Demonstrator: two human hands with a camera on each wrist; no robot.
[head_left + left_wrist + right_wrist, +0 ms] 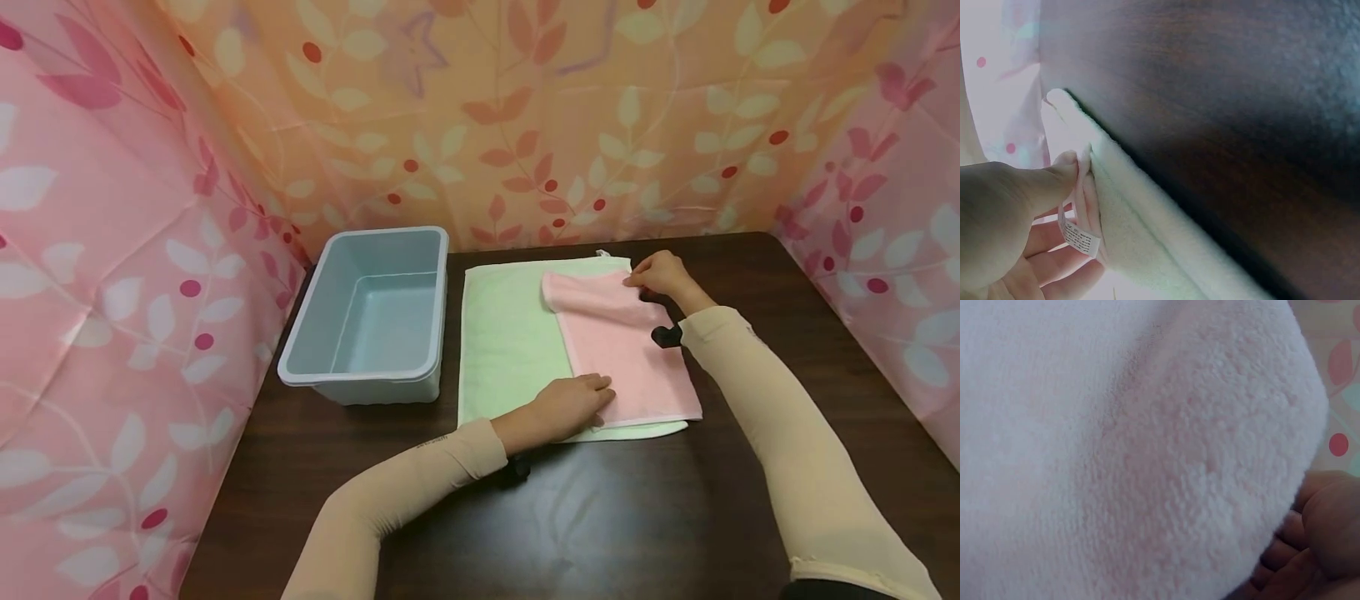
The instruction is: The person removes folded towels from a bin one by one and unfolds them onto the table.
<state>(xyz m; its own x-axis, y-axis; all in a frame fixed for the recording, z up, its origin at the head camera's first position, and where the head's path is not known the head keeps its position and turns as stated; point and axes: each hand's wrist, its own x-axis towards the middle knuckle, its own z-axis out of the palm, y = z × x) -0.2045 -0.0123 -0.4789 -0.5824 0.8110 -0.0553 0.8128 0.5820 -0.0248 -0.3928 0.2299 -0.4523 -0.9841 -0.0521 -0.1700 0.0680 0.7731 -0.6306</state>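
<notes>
A pink towel (633,367) lies on the right part of a larger pale green towel (506,342), its far end raised in a fold. At that far edge my right hand (663,277) pinches the pink cloth, which fills most of the right wrist view. My left hand (564,408) is at the near left corner of the pink towel. In the left wrist view, its thumb and fingers pinch the pink edge, beside a small white printed label (1079,237). The green towel's thick folded edge (1141,194) runs alongside.
Left of the towels stands a grey-blue plastic basin (386,325) with nothing in it. Everything sits on a dark wooden table (360,454). Floral curtains (525,125) hang at the back and both sides.
</notes>
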